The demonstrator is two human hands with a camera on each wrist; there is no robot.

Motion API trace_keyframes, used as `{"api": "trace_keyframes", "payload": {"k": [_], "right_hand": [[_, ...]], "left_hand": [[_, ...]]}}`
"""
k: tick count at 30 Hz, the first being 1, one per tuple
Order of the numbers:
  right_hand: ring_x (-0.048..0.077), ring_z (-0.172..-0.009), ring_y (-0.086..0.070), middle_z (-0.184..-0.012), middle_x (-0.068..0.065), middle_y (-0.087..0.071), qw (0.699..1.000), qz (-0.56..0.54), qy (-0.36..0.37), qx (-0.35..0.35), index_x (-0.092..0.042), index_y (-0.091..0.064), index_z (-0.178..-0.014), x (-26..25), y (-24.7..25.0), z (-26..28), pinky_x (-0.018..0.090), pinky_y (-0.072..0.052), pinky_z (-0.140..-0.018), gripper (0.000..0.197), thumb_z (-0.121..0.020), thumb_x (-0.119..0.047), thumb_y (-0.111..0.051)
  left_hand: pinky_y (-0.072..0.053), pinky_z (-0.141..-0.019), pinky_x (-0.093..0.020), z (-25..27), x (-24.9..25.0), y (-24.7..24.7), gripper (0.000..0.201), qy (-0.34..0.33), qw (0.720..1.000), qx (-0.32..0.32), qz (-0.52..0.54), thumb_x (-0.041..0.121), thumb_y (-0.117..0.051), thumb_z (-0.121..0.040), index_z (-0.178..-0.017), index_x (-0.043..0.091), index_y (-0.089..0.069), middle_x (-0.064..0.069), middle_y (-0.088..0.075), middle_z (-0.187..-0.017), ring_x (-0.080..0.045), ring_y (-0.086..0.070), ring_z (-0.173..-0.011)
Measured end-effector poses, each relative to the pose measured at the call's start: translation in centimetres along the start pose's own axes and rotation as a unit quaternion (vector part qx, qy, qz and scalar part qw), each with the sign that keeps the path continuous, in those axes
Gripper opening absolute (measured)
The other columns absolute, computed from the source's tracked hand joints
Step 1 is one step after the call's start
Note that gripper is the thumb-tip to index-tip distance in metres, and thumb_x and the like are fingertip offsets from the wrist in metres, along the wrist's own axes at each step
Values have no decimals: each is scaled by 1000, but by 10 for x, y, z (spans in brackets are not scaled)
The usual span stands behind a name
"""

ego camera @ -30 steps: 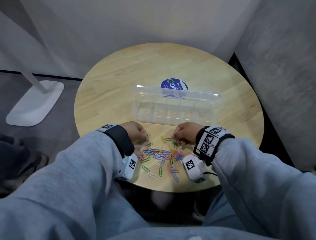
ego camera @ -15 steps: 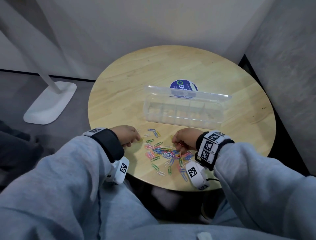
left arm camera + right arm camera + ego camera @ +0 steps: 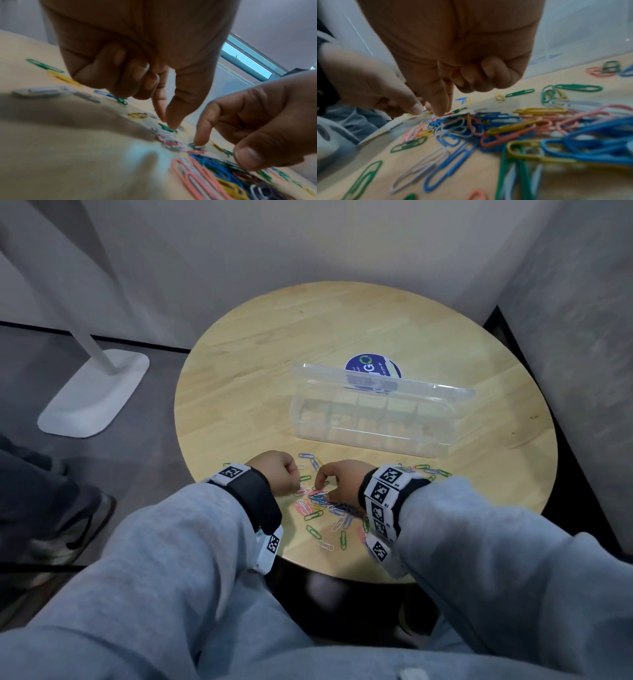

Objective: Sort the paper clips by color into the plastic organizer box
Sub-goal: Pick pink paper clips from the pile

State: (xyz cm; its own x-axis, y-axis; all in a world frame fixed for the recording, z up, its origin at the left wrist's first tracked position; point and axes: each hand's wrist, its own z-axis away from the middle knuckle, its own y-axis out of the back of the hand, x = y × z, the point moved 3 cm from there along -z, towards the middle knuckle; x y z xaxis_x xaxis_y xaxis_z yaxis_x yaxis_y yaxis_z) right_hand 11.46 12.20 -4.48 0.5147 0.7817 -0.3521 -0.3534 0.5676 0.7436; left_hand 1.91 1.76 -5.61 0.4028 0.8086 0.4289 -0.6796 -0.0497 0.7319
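A heap of coloured paper clips [image 3: 329, 505] lies near the front edge of the round wooden table [image 3: 308, 337]. Behind it stands the clear plastic organizer box [image 3: 370, 422], its lid upright and its compartments holding nothing I can see. My left hand [image 3: 167, 121] pinches a green clip [image 3: 167, 128] against the table with thumb and index tip. My right hand [image 3: 320, 484] is just beside it. Its index finger [image 3: 200, 139] presses on another green clip [image 3: 196, 146], the thumb [image 3: 248, 158] rests apart on the heap [image 3: 223, 175], and the other fingers are curled.
Loose clips [image 3: 431, 469] lie right of my right wrist and a few [image 3: 310, 460] sit ahead of my hands. A blue round sticker [image 3: 373, 368] shows behind the box. A white stand base [image 3: 92, 395] is on the floor at left, a grey wall [image 3: 565, 337] at right.
Both hands have come closer together over the left part of the heap. The left hand moved right and the right hand moved left. The head view has also shifted.
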Motion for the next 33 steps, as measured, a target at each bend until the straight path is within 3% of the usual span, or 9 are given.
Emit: {"api": "trace_keyframes", "payload": {"k": [5,9,13,15,18,22,26,30,33], "right_hand": [[19,-78,-52,-90,-2,-58,999,29,5,18,-25,-61,-100,-5,-3,-8,24,-37,-55,19,-84,-16,-56],[20,-77,-49,-82,-3,-53,997,78,10,27,-25,-51,-83,-8,-1,-14,23,-32,-49,8,-86,-17,-54],[20,-80,-50,-84,-2,-55,996,84,5,32,-23,-55,-84,-6,3,-16,27,-40,-66,8,-87,-17,-51],[20,-82,-51,-85,-2,-56,997,71,-3,42,-21,-60,-87,-3,5,-16,27,-40,-68,9,-87,-19,-52],[22,-82,-54,-86,-1,-58,996,54,-22,60,-20,-62,-91,6,6,-14,26,-41,-68,10,-86,-21,-53],[22,-78,-54,-83,-3,-52,996,5,-49,78,-29,-55,-93,8,9,-10,26,-39,-65,13,-84,-21,-58],[21,-86,-52,-89,-3,-52,997,42,-28,56,-20,-61,-106,-3,9,-14,25,-36,-69,20,-87,-22,-58],[22,-85,-54,-97,5,-61,994,91,-52,24,-14,-60,-98,-5,6,-23,26,-38,-69,16,-90,-26,-55],[19,-83,-49,-93,4,-56,991,109,-75,-8,-14,-56,-91,0,5,-24,26,-38,-71,17,-91,-31,-55]], "left_hand": [[-41,-65,-23,-6,6,3,8,-10,994,-18,-105,17,-55,-78,-78,23,-59,3,-61,-83,-19,-54,-77],[-38,-61,-22,-12,4,1,12,-40,990,-45,-125,12,-54,-78,-70,21,-53,5,-56,-75,-19,-52,-77],[-33,-52,-19,-10,8,4,12,-90,988,-32,-124,11,-57,-80,-78,23,-56,10,-49,-66,-16,-48,-74],[-31,-50,-18,-11,7,2,15,-91,986,-36,-134,10,-58,-79,-72,24,-54,11,-47,-65,-15,-47,-73],[-31,-51,-19,-13,3,-3,20,-87,983,-36,-158,10,-58,-76,-64,24,-51,10,-54,-73,-15,-50,-77],[-35,-62,-22,-13,5,-2,17,-92,982,-21,-164,10,-58,-76,-67,24,-53,8,-58,-82,-17,-52,-80],[-31,-51,-20,-8,10,-2,15,-113,981,-13,-160,12,-59,-78,-72,25,-55,10,-53,-71,-15,-50,-77],[-33,-53,-19,-8,10,-3,15,-115,980,-22,-162,11,-59,-79,-71,24,-56,9,-56,-77,-15,-50,-79],[-38,-64,-21,-11,7,-3,18,-91,984,-36,-148,13,-60,-78,-65,23,-54,7,-61,-83,-16,-53,-80]]}}
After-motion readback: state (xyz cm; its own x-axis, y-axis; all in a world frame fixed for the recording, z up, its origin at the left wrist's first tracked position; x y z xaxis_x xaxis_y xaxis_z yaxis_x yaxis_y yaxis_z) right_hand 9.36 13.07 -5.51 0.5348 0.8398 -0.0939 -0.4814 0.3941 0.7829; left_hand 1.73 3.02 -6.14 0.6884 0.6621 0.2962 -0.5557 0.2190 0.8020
